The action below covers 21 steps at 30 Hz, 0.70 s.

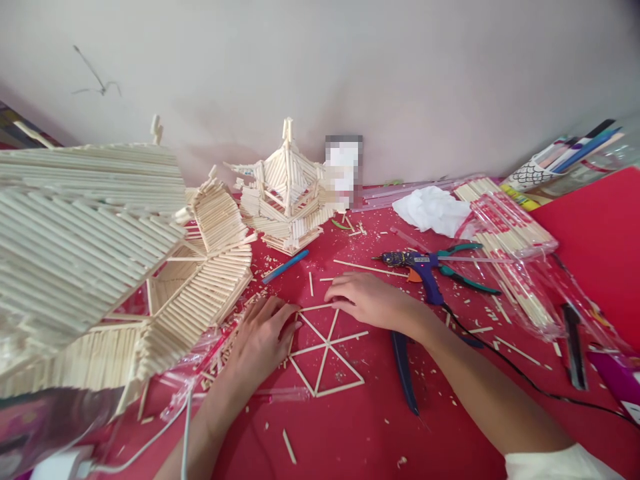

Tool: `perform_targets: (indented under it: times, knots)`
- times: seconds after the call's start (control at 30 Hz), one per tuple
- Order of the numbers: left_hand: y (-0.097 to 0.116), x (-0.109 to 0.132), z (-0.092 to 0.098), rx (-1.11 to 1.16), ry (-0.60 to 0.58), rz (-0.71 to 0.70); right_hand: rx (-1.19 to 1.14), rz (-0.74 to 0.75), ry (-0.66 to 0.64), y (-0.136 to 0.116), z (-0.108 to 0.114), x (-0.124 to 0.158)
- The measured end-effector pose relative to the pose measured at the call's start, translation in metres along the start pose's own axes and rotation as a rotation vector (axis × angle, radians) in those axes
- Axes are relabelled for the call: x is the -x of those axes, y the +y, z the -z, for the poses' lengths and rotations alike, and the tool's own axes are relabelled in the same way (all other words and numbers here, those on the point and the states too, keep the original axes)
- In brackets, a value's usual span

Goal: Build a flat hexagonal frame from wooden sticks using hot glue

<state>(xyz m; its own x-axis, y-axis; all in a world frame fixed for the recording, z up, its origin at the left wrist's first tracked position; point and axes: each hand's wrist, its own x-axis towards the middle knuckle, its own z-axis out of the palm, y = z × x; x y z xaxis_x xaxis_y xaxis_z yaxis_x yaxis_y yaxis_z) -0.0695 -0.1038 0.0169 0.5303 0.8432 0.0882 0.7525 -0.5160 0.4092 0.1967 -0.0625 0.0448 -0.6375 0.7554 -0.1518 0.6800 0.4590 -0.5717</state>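
Note:
A flat wheel-like frame of thin wooden sticks (327, 344) lies on the red tabletop, its spokes meeting in the middle. My left hand (265, 333) pinches the frame's upper left corner between thumb and finger. Along the top edge runs a short wooden stick (315, 308), reaching from that corner to my right hand (361, 297). The bent fingers of my right hand close on the stick's right end; its exact grip is partly hidden. Beyond them lie a loose stick (311, 284) and a longer one (370, 268).
A blue glue gun (425, 267), green-handled pliers (467, 287) and wrapped sticks (515, 247) lie right. A dark blue handle (404, 373) sits under my right forearm. Stick-built roof structures (75, 253) crowd the left; a smaller pagoda model (287, 193) stands behind. A blue pen (285, 267) lies nearby.

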Motion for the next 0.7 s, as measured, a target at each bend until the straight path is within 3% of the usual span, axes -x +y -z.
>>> perform_targets:
  times: [0.23, 0.5, 0.7]
  knots:
    - [0.001, -0.002, -0.002, 0.003, 0.037, -0.014, 0.063, 0.014, -0.113, 0.002, 0.011, 0.007]
    - [0.002, -0.003, -0.012, 0.002, 0.076, -0.034, 0.075, 0.016, -0.063, -0.001, 0.007, 0.002]
    - [0.001, -0.003, -0.015, -0.005, 0.068, -0.081, 0.102, -0.019, -0.104, -0.002, 0.006, 0.000]
